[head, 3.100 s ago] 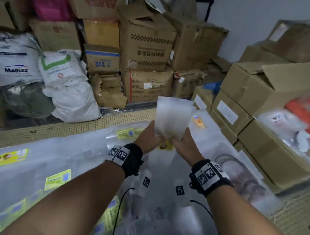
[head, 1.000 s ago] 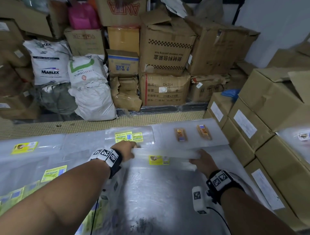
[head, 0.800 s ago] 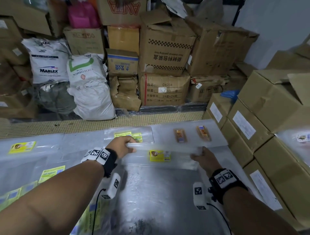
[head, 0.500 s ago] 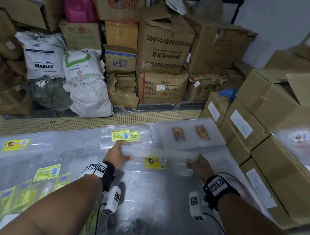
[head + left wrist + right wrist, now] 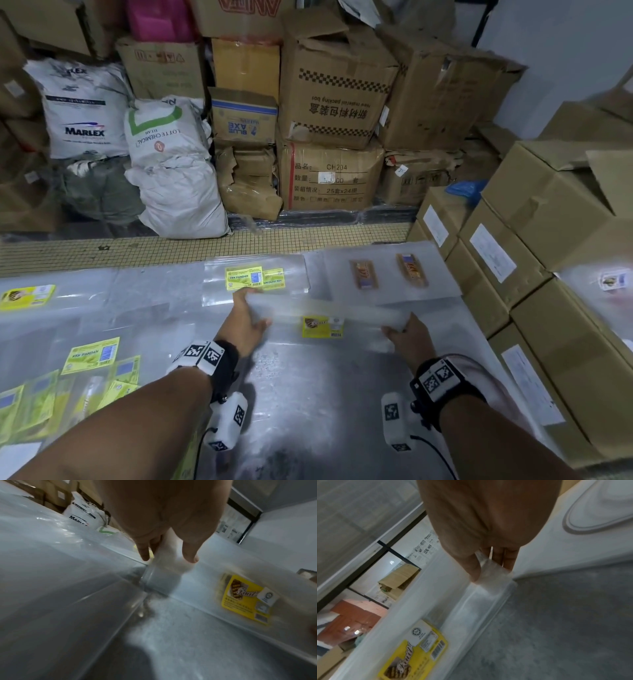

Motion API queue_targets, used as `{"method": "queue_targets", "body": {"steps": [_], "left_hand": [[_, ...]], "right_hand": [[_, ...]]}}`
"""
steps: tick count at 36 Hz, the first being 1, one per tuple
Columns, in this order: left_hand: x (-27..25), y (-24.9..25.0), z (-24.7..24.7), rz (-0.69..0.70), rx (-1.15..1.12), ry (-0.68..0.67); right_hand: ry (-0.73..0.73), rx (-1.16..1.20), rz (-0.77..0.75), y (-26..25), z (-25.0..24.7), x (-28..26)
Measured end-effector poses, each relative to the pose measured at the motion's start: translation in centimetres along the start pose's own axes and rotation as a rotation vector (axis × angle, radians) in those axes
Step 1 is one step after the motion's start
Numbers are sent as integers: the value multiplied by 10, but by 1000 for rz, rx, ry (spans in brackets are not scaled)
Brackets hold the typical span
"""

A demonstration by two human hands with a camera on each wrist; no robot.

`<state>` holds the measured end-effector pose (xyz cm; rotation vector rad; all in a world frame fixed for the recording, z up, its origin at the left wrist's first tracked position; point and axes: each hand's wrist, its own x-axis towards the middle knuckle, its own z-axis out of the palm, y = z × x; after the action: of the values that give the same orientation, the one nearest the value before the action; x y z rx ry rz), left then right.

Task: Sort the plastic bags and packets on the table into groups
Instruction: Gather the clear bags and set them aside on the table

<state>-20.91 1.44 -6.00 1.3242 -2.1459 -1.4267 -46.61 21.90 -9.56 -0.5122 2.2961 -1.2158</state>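
Left hand [image 5: 245,322], right hand [image 5: 407,337] pinch clear bag stack [image 5: 325,310] ends; lower level onto yellow-label bag [image 5: 322,327], edges squared.

The head view looks forward and down from above the worktop [image 5: 308,394], taking in both forearms and stacked boxes [image 5: 335,85] beyond. Each wrist view sits close under its palm, looking along the fingers at the worktop. All three share the yellow label [image 5: 323,326] [image 5: 247,599] [image 5: 414,654].
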Motion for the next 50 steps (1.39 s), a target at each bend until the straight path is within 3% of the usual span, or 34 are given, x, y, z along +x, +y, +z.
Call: {"method": "queue_targets", "body": {"steps": [7, 16, 22, 28, 39, 42, 50], "left_hand": [[4, -9, 2, -60, 116, 9], [14, -1, -4, -85, -6, 144], [8, -18, 0, -169, 66, 90], [4, -5, -12, -115, 43, 147], [-6, 25, -112, -46, -90, 271], [-15, 15, -147, -66, -53, 311], [-42, -41, -233, -116, -183, 420]], "right_hand": [[-34, -108, 23, 8, 3, 1], [42, 4, -26, -11, 0, -3], [-13, -112, 38, 7, 10, -5], [-23, -56, -24, -20, 3, -5], [-177, -109, -86, -123, 37, 7], [-183, -205, -85, -145, 63, 8], [-294, -70, -142, -211, 148, -44]]}}
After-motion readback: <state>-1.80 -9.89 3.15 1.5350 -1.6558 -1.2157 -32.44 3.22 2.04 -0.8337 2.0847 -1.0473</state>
